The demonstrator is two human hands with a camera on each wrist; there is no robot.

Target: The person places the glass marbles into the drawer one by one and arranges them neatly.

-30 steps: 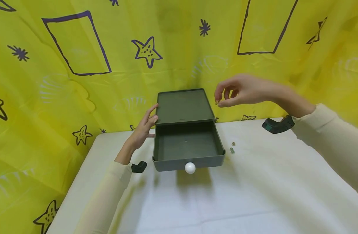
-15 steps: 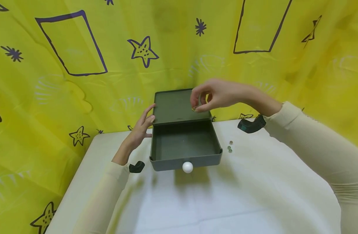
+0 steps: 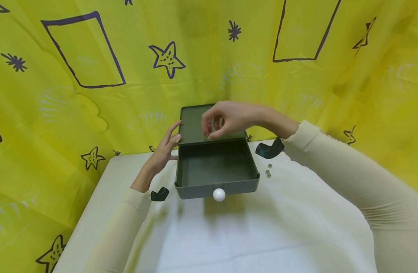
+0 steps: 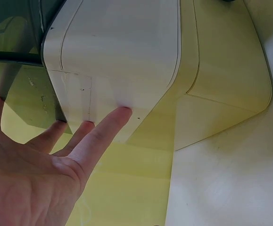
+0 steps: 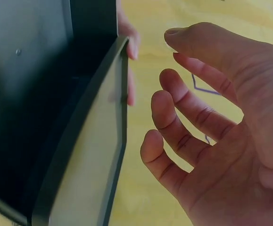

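Note:
A small chest has a dark green tray-like top (image 3: 191, 125) and a drawer (image 3: 217, 187) pulled out toward me, with a white round knob (image 3: 219, 195). My left hand (image 3: 162, 151) rests at its left side; in the left wrist view the straight fingers touch the chest's pale side wall (image 4: 117, 47). Over the top, my right hand (image 3: 227, 117) pinches a tiny greenish-gold bead (image 3: 207, 135) between thumb and fingertips. That bead is mostly hidden in the right wrist view, where the right hand (image 5: 221, 122) hovers beside the tray rim.
Several small green glassy beads (image 3: 268, 175) lie on the white tabletop (image 3: 314, 197) right of the drawer. A yellow curtain (image 3: 209, 45) with starfish drawings hangs close behind the chest. A tiny shiny spot (image 5: 18, 52) shows on the drawer's floor.
My right hand has moved left and slightly down with the pinched bead, from right of the chest to over its top. The left hand stays at the chest's side.

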